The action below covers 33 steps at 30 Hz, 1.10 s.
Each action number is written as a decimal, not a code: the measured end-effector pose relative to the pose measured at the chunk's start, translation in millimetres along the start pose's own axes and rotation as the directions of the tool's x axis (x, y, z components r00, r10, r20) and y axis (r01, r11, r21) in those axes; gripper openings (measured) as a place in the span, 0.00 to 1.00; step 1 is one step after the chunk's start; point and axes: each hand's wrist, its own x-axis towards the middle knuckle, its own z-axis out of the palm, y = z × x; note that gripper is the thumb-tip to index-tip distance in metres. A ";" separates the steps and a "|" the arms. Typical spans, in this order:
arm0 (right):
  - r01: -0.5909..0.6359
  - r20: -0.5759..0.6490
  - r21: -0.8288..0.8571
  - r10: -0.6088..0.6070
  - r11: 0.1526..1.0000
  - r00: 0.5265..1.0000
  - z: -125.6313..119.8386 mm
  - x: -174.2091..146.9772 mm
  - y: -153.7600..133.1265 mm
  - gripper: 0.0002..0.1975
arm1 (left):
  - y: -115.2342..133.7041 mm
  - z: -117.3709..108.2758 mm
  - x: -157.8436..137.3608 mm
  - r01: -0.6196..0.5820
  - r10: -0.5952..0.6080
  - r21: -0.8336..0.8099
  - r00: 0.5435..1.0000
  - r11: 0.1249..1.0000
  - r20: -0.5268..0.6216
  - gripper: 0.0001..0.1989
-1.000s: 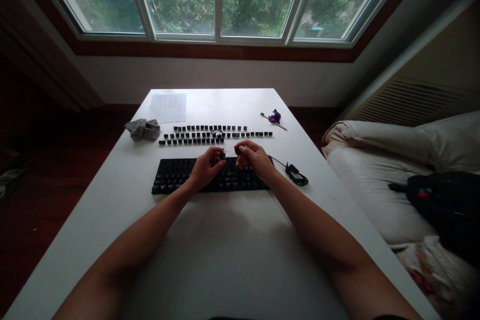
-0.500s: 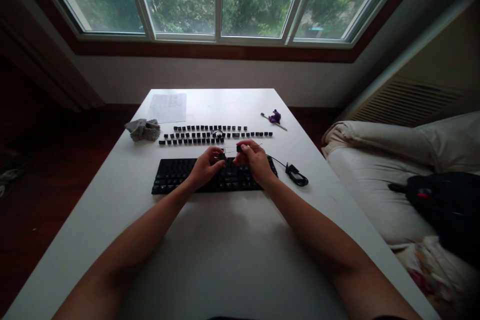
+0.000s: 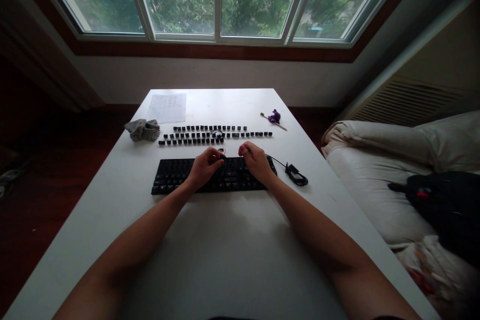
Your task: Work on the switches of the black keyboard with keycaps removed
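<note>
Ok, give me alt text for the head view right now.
A person's left hand pinches a small looped item, and the right hand is curled, both over a black keyboard on a white table. Beyond the keyboard, loose black keycaps lie in rows, with a gray cloth to their left.

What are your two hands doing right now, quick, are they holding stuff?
Left hand: closed, pinching a small dark piece, too small to name.
Right hand: fingers curled above the keyboard; can't tell if holding anything.
</note>
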 end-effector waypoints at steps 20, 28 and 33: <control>0.139 0.205 -0.248 -0.089 0.959 0.975 13.1 -8.6 5.9 0.11 | -4.3 1.2 -1.0 0.034 -0.032 -0.065 0.999 0.997 0.040 0.11; 0.111 0.233 -0.374 -0.023 0.921 0.972 10.9 0.6 5.5 0.10 | -2.4 -4.2 -2.4 0.010 -0.016 0.132 0.999 0.991 0.043 0.09; 0.061 0.180 -0.457 0.026 0.887 0.983 0.0 27.7 22.6 0.11 | -0.7 -3.9 -3.4 -0.068 0.037 0.335 0.994 0.940 0.100 0.08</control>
